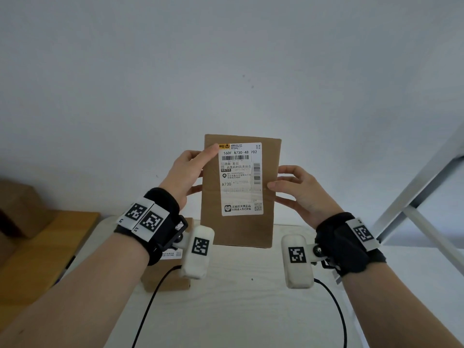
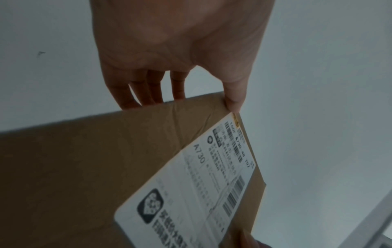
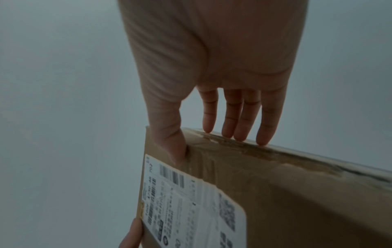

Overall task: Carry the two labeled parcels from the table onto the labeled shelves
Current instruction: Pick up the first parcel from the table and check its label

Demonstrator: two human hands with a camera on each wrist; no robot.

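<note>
Both hands, the left hand at nine o'clock and right hand at three, clasp a flat brown cardboard parcel upright, white shipping label facing the camera.

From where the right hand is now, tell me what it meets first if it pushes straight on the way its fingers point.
The held parcel: the right hand already has its fingers against the side and thumb on the labeled face. Beyond that lies only the pale wall; how far is unclear.

Second parcel on the table mostly hidden behind left wrist, its label unreadable; held parcel's back face and the fingers behind it unseen; small label print blurred.
</note>
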